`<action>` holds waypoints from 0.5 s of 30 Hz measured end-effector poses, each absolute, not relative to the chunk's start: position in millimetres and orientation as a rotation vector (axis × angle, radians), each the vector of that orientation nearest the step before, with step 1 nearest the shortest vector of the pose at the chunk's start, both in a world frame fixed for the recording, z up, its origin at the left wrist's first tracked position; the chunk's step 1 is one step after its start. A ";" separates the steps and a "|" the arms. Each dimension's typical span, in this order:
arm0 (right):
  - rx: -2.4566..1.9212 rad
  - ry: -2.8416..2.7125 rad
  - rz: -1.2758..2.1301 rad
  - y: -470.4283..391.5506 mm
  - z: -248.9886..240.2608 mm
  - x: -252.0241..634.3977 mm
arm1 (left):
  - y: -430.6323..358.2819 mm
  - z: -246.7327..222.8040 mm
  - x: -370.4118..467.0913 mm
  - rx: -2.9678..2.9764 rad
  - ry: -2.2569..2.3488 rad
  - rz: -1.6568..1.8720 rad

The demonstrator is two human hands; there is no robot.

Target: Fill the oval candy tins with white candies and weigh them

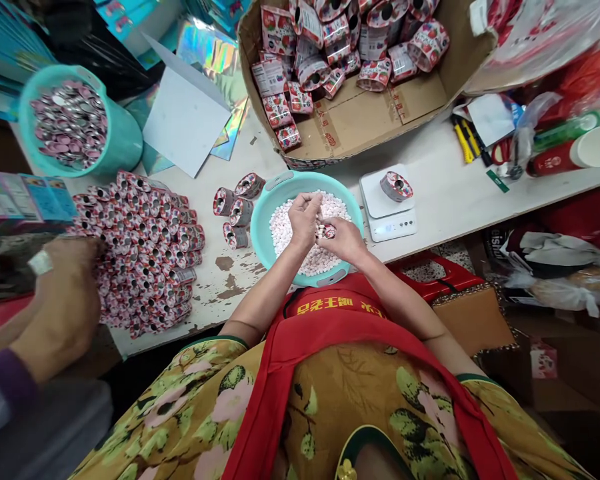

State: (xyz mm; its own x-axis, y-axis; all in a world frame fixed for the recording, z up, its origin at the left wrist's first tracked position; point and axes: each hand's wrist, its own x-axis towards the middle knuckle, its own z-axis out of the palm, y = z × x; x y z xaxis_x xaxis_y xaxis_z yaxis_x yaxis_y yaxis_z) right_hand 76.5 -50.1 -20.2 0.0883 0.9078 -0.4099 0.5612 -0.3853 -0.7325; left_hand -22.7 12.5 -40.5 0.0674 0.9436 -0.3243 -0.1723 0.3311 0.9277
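Over a turquoise basin of small pale pink candies, both my hands meet close together. My right hand is closed around a small printed candy container, mostly hidden by the fingers. Candies show at its mouth. The fingers of my left hand are drawn together right beside that opening, with candies at their tips. On the right, a white digital scale carries one red-and-white printed container. Several similar containers stand left of the basin.
A large cluster of containers covers the table's left part, with another person's hand at it. Behind stand a bucket of small shiny pink-and-silver pieces and a cardboard box of containers. Yellow-black cutters and a red cup lie right.
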 end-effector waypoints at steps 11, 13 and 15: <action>-1.778 -1.133 1.192 -56.8 -36.9 78.2 | 16.8 -14.2 -9.7 0.684 1.052 0.905; -1.758 -1.111 1.176 -55.4 -37.5 78.2 | 18.9 -12.1 -11.2 0.664 1.025 0.882; -1.764 -1.102 1.168 -53.4 -37.9 78.0 | 20.3 -11.5 -12.7 0.650 1.005 0.865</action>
State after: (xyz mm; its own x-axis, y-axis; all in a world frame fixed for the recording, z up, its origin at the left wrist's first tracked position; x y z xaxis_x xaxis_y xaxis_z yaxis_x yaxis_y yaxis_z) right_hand 78.0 -53.4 -37.9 0.2171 0.9260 -0.3089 0.2539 -0.3591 -0.8981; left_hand -12.7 20.3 -11.5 0.2692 0.8544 -0.4444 -0.3117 0.5140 0.7992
